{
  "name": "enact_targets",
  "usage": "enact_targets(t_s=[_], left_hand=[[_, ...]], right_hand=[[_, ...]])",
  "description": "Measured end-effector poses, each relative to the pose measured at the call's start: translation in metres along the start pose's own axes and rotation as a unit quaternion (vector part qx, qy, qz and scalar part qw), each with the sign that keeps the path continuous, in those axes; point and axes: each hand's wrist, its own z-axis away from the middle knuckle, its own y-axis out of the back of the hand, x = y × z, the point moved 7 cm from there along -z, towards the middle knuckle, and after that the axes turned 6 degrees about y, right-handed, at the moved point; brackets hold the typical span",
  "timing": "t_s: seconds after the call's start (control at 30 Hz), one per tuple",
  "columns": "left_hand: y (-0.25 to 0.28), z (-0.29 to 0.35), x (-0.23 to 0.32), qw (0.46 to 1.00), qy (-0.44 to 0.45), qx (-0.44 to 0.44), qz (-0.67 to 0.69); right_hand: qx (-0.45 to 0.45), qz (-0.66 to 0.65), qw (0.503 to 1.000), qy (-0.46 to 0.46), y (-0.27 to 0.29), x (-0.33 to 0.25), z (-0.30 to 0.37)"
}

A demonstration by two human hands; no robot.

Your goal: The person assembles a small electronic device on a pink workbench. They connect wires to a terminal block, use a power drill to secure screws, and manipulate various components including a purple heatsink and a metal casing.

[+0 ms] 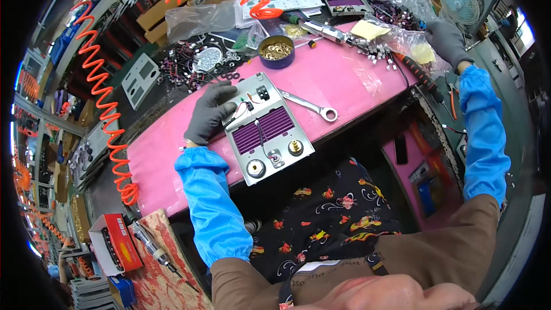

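Observation:
My left hand (211, 113), in a grey glove, grips the left edge of a silver metal panel (283, 119). The panel lies tilted on the pink work surface. It carries a purple slatted insert (263, 131), a black switch block (262, 92), thin wires, a round silver fitting (255, 167) and a brass fitting (295, 147). Right of the panel rests a combination wrench (310, 105). My right hand (449, 43), also gloved, is stretched out to the far right beside clear plastic bags (422, 51); its fingertips are hard to make out.
A round tin of brass nuts (276, 51) stands behind the panel. Small wired parts (186, 69) lie to its left. A power screwdriver (321, 30) lies at the back. An orange coiled hose (102, 86) hangs at left. Another screwdriver (158, 250) lies on a board, near a red box (121, 241).

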Motion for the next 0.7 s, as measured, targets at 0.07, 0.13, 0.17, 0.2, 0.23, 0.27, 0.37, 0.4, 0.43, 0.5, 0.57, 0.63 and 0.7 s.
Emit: enact_targets(t_s=[0.07, 0.13, 0.17, 0.2, 0.23, 0.27, 0.37, 0.4, 0.43, 0.5, 0.57, 0.63, 0.7], left_hand=[[0.003, 0.000, 0.006, 0.995, -0.032, 0.009, -0.091], [0.008, 0.001, -0.004, 0.999, -0.004, 0.015, -0.028], [0.010, 0.001, -0.009, 1.000, 0.011, 0.017, 0.003], [0.008, 0.002, -0.012, 0.999, 0.027, 0.013, 0.043], [0.007, -0.002, 0.003, 1.000, 0.011, 0.017, -0.018], [0.003, 0.002, -0.013, 0.999, 0.028, 0.014, 0.028], [0.003, 0.004, -0.009, 1.000, 0.015, 0.009, 0.011], [0.005, 0.002, -0.005, 1.000, -0.001, 0.005, -0.019], [0.006, -0.001, -0.001, 0.999, -0.016, 0.002, -0.049], [0.002, 0.000, -0.005, 1.000, -0.005, 0.010, 0.003], [0.001, -0.001, -0.001, 0.999, -0.019, 0.009, -0.029], [0.006, -0.001, -0.007, 1.000, -0.017, 0.002, 0.015], [0.014, 0.006, -0.002, 0.998, -0.012, 0.029, -0.052]], right_hand=[[-0.027, 0.026, 0.999, 0.018, 0.012, 0.001, 0.006], [0.003, 0.004, 1.000, 0.010, 0.024, 0.006, 0.008], [-0.016, 0.007, 1.000, 0.008, 0.022, 0.005, 0.009], [-0.041, 0.011, 0.999, 0.005, 0.017, 0.005, 0.014], [-0.066, 0.016, 0.998, 0.003, 0.012, 0.006, 0.018], [-0.083, 0.021, 0.996, 0.001, 0.006, 0.009, 0.018], [-0.020, -0.072, 0.997, -0.031, 0.016, 0.007, 0.017], [-0.067, -0.069, 0.995, -0.016, 0.008, -0.001, 0.021], [-0.114, -0.065, 0.991, 0.000, 0.001, -0.009, 0.028], [-0.091, -0.077, 0.992, -0.042, 0.007, 0.001, 0.035], [-0.056, -0.067, 0.992, -0.088, -0.004, 0.029, 0.046], [-0.015, -0.071, 0.995, -0.062, -0.005, 0.032, 0.074], [-0.026, -0.166, 0.977, -0.128, 0.000, 0.023, 0.110]])
